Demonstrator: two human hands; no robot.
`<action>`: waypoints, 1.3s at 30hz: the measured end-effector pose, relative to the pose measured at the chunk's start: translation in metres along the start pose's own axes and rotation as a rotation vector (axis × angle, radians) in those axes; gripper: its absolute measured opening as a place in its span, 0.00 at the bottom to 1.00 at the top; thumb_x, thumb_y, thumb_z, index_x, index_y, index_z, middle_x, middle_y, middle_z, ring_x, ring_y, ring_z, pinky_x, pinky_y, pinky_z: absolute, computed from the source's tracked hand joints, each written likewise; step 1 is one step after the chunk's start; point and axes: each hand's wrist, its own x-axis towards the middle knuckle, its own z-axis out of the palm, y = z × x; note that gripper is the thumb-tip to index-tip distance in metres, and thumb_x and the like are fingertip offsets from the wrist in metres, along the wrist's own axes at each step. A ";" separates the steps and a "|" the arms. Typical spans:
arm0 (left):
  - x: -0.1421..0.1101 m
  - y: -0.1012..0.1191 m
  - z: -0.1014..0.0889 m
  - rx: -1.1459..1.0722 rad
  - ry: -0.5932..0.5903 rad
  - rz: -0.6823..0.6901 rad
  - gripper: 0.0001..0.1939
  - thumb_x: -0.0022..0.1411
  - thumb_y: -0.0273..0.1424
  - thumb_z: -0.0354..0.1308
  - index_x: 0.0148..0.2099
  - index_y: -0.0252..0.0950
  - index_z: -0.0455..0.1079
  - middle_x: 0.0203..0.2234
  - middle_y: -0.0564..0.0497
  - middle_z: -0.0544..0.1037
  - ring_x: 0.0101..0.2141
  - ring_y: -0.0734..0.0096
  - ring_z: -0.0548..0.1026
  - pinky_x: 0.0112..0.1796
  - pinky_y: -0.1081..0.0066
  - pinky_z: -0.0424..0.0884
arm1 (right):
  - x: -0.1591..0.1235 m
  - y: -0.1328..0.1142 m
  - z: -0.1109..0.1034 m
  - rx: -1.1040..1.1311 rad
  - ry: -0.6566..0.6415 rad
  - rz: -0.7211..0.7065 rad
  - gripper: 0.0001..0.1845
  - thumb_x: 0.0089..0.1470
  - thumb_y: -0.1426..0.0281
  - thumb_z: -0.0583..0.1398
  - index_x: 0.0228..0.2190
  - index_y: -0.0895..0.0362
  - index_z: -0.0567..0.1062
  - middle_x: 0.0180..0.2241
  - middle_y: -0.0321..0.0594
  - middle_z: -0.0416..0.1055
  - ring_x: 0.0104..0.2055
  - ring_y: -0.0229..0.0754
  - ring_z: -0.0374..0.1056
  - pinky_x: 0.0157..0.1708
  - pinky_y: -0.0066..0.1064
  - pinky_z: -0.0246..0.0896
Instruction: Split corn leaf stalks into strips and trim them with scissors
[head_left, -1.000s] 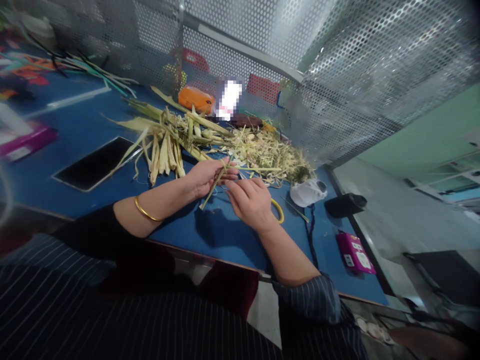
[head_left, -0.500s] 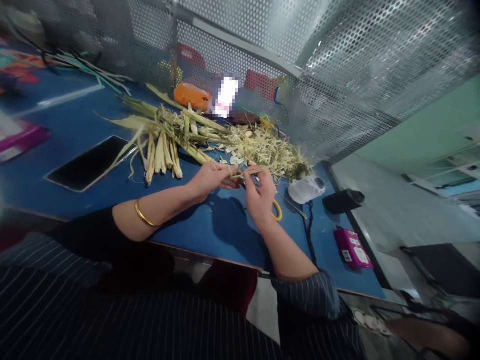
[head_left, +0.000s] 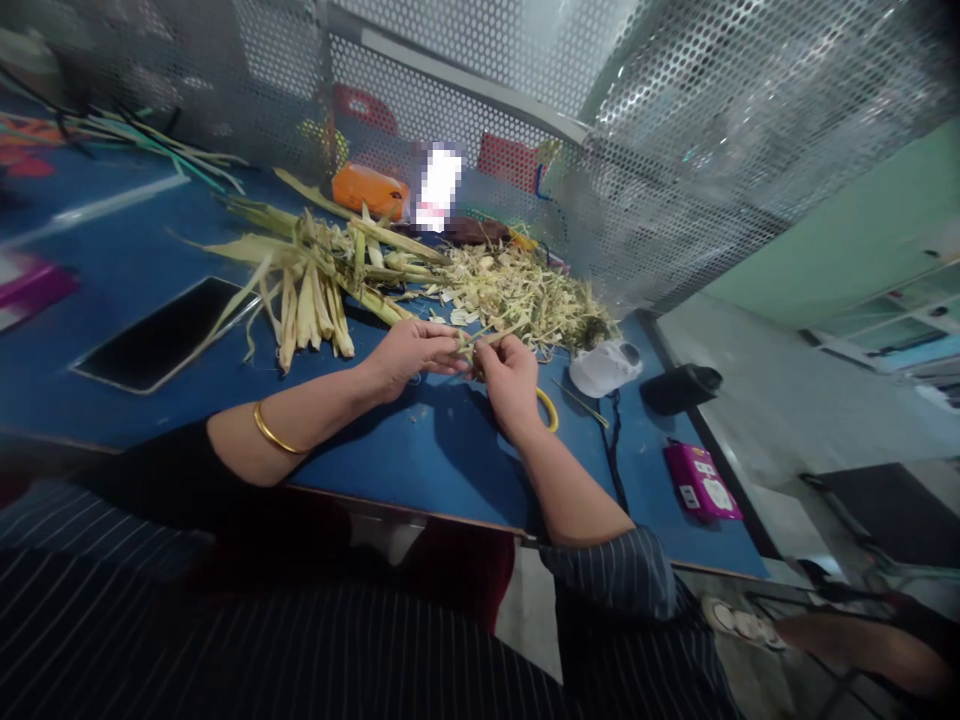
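My left hand (head_left: 409, 357) is closed, its fingertips pinching a thin green plant stalk (head_left: 491, 338). My right hand (head_left: 510, 383) meets it from the other side, thumb and fingers closed on the same stalk. A yellow ring (head_left: 549, 410), like a scissors handle, shows beside my right palm; I cannot tell whether the hand touches it. Behind my hands spreads a heap of pale plant trimmings (head_left: 525, 290). To the left of the heap lies a bundle of thick, pale-green stalks (head_left: 311, 305) with long dry leaves.
A black tablet-like slab (head_left: 169, 335) lies at left on the blue table (head_left: 360, 450). At right are a white object (head_left: 606, 368), a black cylinder (head_left: 681, 388) and a purple packet (head_left: 701, 482). An orange pouch (head_left: 370, 190) and a lit screen (head_left: 439, 185) stand by the perforated metal panel (head_left: 480, 90).
The whole view has shifted slightly, so things appear a little further left. Both hands keep hold of the stalk, with the fingers slightly rearranged and the stalk tilted more upward.
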 end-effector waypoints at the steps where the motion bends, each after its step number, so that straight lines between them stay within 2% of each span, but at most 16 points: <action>1: -0.001 0.001 0.000 -0.020 -0.021 0.000 0.10 0.52 0.26 0.61 0.38 0.29 0.77 0.26 0.47 0.81 0.30 0.69 0.80 0.37 0.71 0.75 | 0.001 0.002 0.000 0.017 0.004 0.004 0.09 0.51 0.64 0.59 0.24 0.55 0.68 0.18 0.29 0.66 0.18 0.35 0.66 0.19 0.27 0.59; 5: -0.002 0.000 0.002 -0.027 -0.030 0.035 0.14 0.47 0.23 0.63 0.40 0.30 0.77 0.27 0.49 0.80 0.29 0.72 0.79 0.38 0.71 0.75 | 0.003 0.008 0.001 0.007 0.012 0.019 0.10 0.51 0.63 0.60 0.24 0.55 0.69 0.19 0.30 0.67 0.19 0.35 0.66 0.20 0.27 0.60; 9: 0.002 -0.004 0.001 -0.018 0.112 0.051 0.08 0.49 0.28 0.66 0.34 0.30 0.76 0.24 0.50 0.79 0.26 0.75 0.77 0.31 0.76 0.73 | 0.001 0.002 0.001 0.061 -0.066 0.085 0.12 0.52 0.60 0.60 0.26 0.55 0.68 0.22 0.33 0.71 0.19 0.37 0.68 0.20 0.29 0.62; 11: 0.004 -0.004 -0.001 -0.062 0.191 0.044 0.08 0.49 0.28 0.67 0.31 0.30 0.74 0.23 0.51 0.78 0.26 0.75 0.77 0.28 0.77 0.72 | -0.002 -0.003 -0.001 0.047 -0.120 0.056 0.10 0.55 0.61 0.58 0.29 0.54 0.67 0.25 0.34 0.72 0.19 0.36 0.67 0.20 0.29 0.63; 14: 0.007 -0.002 -0.004 -0.134 0.274 0.048 0.09 0.47 0.27 0.68 0.29 0.31 0.71 0.21 0.53 0.76 0.25 0.75 0.77 0.27 0.78 0.71 | -0.005 -0.010 -0.007 -0.126 -0.245 -0.177 0.06 0.60 0.67 0.53 0.39 0.53 0.67 0.30 0.35 0.75 0.22 0.36 0.70 0.26 0.29 0.65; 16: 0.008 -0.001 -0.006 -0.161 0.293 0.058 0.09 0.46 0.26 0.68 0.29 0.31 0.70 0.21 0.53 0.76 0.24 0.76 0.76 0.28 0.77 0.72 | -0.006 -0.013 -0.011 -0.303 -0.361 -0.408 0.11 0.61 0.72 0.51 0.45 0.52 0.67 0.37 0.39 0.76 0.31 0.38 0.73 0.35 0.30 0.66; 18: 0.009 -0.001 -0.006 -0.166 0.289 0.067 0.10 0.45 0.24 0.69 0.29 0.31 0.70 0.22 0.53 0.77 0.23 0.77 0.75 0.28 0.76 0.73 | -0.007 -0.014 -0.012 -0.511 -0.429 -0.620 0.14 0.61 0.75 0.50 0.45 0.53 0.71 0.41 0.42 0.75 0.39 0.40 0.73 0.40 0.31 0.64; 21: 0.009 -0.003 -0.003 -0.118 0.273 0.069 0.09 0.45 0.21 0.68 0.31 0.30 0.72 0.20 0.53 0.76 0.21 0.78 0.74 0.26 0.76 0.72 | -0.007 -0.016 -0.013 -0.746 -0.387 -0.835 0.13 0.61 0.75 0.52 0.40 0.53 0.75 0.38 0.42 0.76 0.39 0.41 0.71 0.40 0.33 0.60; 23: 0.007 -0.004 -0.002 -0.070 0.272 0.056 0.09 0.46 0.21 0.67 0.33 0.29 0.74 0.19 0.54 0.76 0.19 0.78 0.73 0.25 0.75 0.71 | -0.007 -0.017 -0.013 -0.741 -0.283 -0.884 0.11 0.61 0.74 0.53 0.39 0.53 0.75 0.36 0.40 0.77 0.39 0.41 0.70 0.42 0.34 0.58; 26: 0.003 -0.004 0.000 0.020 0.184 0.023 0.09 0.48 0.23 0.66 0.36 0.29 0.78 0.21 0.51 0.78 0.20 0.76 0.75 0.25 0.75 0.72 | -0.006 -0.020 -0.014 -0.600 -0.080 -0.805 0.07 0.60 0.70 0.56 0.34 0.53 0.75 0.36 0.40 0.75 0.41 0.42 0.69 0.44 0.36 0.57; 28: 0.001 -0.004 0.000 0.078 0.103 0.020 0.10 0.50 0.24 0.65 0.37 0.30 0.79 0.24 0.49 0.80 0.22 0.75 0.76 0.27 0.75 0.72 | -0.004 -0.021 -0.015 -0.521 -0.019 -0.691 0.07 0.59 0.68 0.57 0.29 0.53 0.73 0.34 0.40 0.73 0.39 0.43 0.68 0.42 0.36 0.58; 33: 0.000 -0.006 0.000 0.091 0.005 0.005 0.08 0.50 0.26 0.64 0.35 0.32 0.80 0.25 0.48 0.81 0.26 0.72 0.78 0.32 0.72 0.74 | 0.000 -0.016 -0.016 -0.452 -0.023 -0.413 0.12 0.58 0.65 0.57 0.24 0.54 0.67 0.24 0.35 0.65 0.29 0.39 0.60 0.31 0.31 0.53; 37: -0.001 -0.008 0.004 0.133 -0.038 0.040 0.07 0.47 0.27 0.67 0.33 0.32 0.79 0.23 0.49 0.79 0.25 0.73 0.76 0.32 0.72 0.73 | 0.002 -0.010 -0.014 -0.416 -0.033 -0.333 0.13 0.57 0.65 0.57 0.21 0.54 0.65 0.21 0.32 0.60 0.26 0.37 0.55 0.28 0.30 0.50; 39: -0.002 -0.009 0.005 0.177 -0.015 0.086 0.06 0.47 0.27 0.67 0.31 0.32 0.78 0.21 0.51 0.78 0.23 0.75 0.74 0.30 0.73 0.72 | 0.002 -0.010 -0.013 -0.425 -0.047 -0.337 0.14 0.58 0.65 0.56 0.22 0.54 0.66 0.21 0.32 0.62 0.26 0.37 0.57 0.29 0.31 0.51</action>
